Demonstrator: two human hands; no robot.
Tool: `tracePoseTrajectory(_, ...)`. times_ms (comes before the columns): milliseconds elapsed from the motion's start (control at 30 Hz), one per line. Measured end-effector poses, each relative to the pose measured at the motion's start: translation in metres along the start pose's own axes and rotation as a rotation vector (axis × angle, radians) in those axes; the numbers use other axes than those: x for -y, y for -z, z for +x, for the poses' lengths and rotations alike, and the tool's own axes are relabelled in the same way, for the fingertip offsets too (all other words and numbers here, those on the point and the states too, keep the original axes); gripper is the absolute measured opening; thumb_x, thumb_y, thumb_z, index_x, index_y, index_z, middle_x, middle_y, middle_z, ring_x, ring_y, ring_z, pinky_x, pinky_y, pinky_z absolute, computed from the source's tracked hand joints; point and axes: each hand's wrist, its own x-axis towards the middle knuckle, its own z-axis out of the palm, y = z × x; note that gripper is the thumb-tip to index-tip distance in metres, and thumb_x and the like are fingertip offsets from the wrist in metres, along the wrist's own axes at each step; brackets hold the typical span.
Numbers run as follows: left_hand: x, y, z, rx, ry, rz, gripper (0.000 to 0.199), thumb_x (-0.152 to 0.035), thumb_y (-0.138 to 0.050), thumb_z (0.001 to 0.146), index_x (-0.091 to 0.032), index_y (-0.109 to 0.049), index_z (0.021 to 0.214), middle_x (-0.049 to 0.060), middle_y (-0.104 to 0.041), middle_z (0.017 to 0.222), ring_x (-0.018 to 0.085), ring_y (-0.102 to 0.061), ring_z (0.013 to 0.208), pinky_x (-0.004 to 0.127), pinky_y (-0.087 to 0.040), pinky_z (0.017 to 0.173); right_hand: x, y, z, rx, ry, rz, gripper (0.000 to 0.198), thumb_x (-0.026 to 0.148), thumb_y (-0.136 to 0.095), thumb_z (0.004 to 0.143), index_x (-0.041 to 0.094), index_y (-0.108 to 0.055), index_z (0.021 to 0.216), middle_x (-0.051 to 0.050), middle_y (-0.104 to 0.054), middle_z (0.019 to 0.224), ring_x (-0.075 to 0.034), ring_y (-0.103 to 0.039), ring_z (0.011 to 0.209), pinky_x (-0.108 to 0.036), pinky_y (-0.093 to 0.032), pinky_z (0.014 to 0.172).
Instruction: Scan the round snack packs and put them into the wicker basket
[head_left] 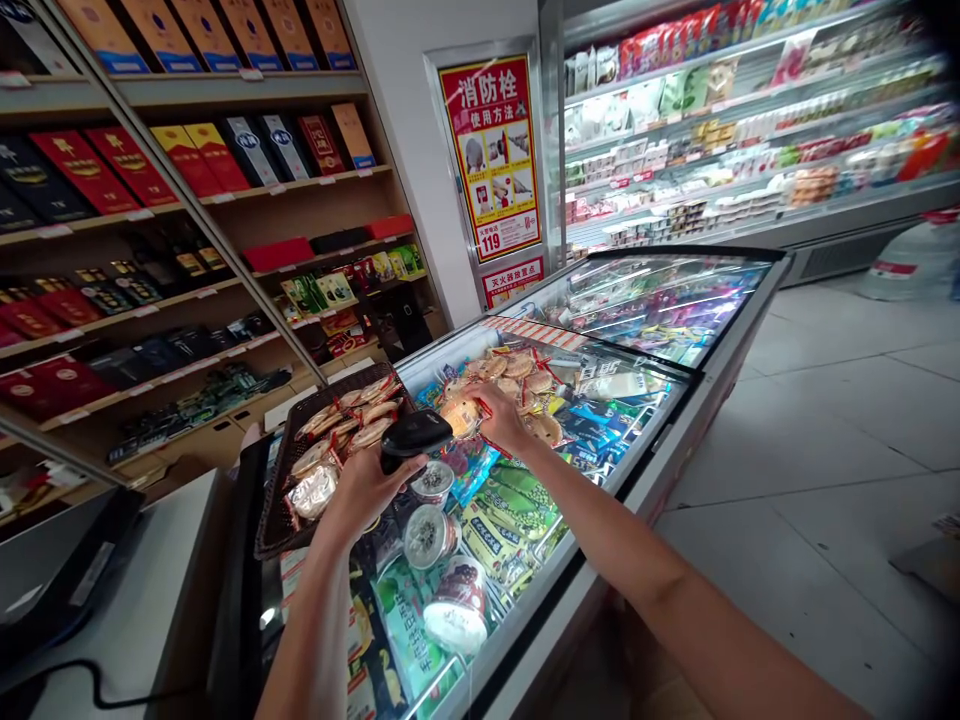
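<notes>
My left hand [367, 490] is closed around the handle of a black handheld barcode scanner [416, 436]. The scanner's head points toward a round, flat, golden packaged biscuit [460, 414]. My right hand [501, 420] pinches the red edge of that biscuit's clear wrapper, above the chest freezer. More wrapped biscuits [517, 375] lie in a heap just beyond my right hand. To the left of the scanner, a dark woven basket [268, 520] holds several similar wrapped biscuits [375, 430]. Below the scanner, several ice cream tubs [429, 537] sit among colourful packs in the freezer.
The chest freezer's metal edge [637, 500] runs diagonally along my right side. At left stand a counter [161, 560] with a dark monitor [60, 570] and shelves of boxed goods [180, 150]. Lit refrigerated shelves [720, 150] and a large water bottle [911, 262] are at far right.
</notes>
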Motion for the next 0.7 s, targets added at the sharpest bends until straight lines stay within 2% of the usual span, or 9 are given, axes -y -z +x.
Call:
tracePoseTrajectory(167,0.0006,0.0001,0.0008,0.012,-0.009,-0.028,0.046,-0.069,-0.06,0.074,-0.023,-0.059,0.069,0.002,-0.067,0.056,0.025,-0.068,0.059,0.029,-0.041,0.051,-0.0006,-0.0004,0.0,0.003,0.022,0.018,0.038,0.004,-0.052,0.07,0.02,-0.065,0.102,-0.01,-0.069,0.115,-0.023,-0.062,0.115,-0.042,-0.048,0.102)
tracePoseTrajectory(533,-0.0012,0.0026,-0.0029,-0.01,0.017,-0.038,0.047,-0.068,-0.061,0.072,-0.022,-0.06,0.064,0.003,-0.067,0.055,0.023,-0.065,0.056,0.029,-0.04,0.05,-0.0022,0.0,-0.0012,0.011,0.02,0.001,0.039,0.003,-0.054,0.071,0.022,-0.064,0.103,-0.008,-0.069,0.116,-0.023,-0.061,0.115,-0.042,-0.048,0.102)
tracePoseTrajectory(600,-0.0001,0.0036,-0.003,-0.02,0.021,-0.071,0.047,-0.069,-0.061,0.072,-0.022,-0.062,0.068,0.004,-0.068,0.057,0.024,-0.067,0.058,0.029,-0.041,0.051,-0.0045,-0.0004,-0.0015,-0.011,-0.015,-0.037,0.041,0.003,-0.052,0.071,0.023,-0.063,0.105,-0.008,-0.068,0.116,-0.023,-0.06,0.116,-0.042,-0.047,0.102)
tracePoseTrajectory(700,0.0073,0.0076,-0.0017,-0.044,0.041,-0.118,0.049,-0.069,-0.063,0.071,-0.02,-0.065,0.075,0.004,-0.069,0.06,0.024,-0.068,0.061,0.029,-0.044,0.053,-0.0093,-0.0009,-0.0026,-0.113,-0.155,-0.179,0.044,0.003,-0.048,0.071,0.021,-0.061,0.108,-0.009,-0.066,0.115,-0.025,-0.058,0.114,-0.043,-0.047,0.101)
